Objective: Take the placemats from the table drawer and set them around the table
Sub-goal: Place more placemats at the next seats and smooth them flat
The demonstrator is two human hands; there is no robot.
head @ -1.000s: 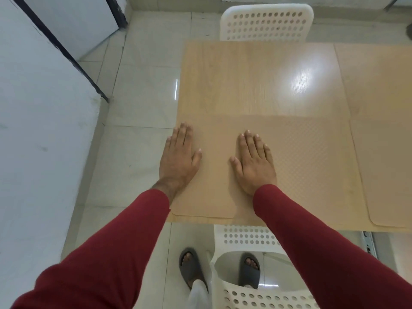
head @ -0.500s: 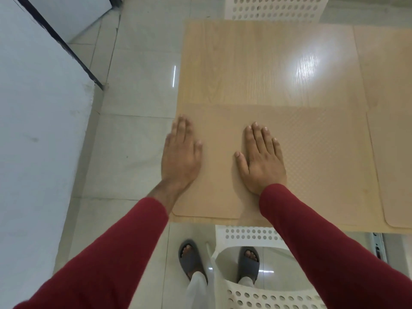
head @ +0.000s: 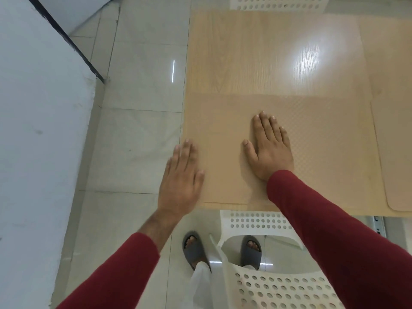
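Observation:
A tan textured placemat [head: 323,152] lies flat on the light wooden table [head: 245,52], at its near left corner. My right hand [head: 269,148] rests palm down on the placemat, fingers together. My left hand [head: 180,177] hovers flat at the table's left edge, mostly over the floor, holding nothing. A second tan placemat [head: 394,152] lies on the table to the right, cut off by the frame edge. Another mat [head: 385,45] lies at the far right.
A white perforated plastic chair [head: 267,286] stands at the table's near side, right in front of my legs. Another white chair [head: 278,3] is at the far side. A metal drawer rail [head: 379,226] shows under the table's near edge. A white wall [head: 33,152] runs along the left.
My left hand slid off the placemat, back and to the left past the table's edge. My right hand stayed flat on the mat. The view tilted further down.

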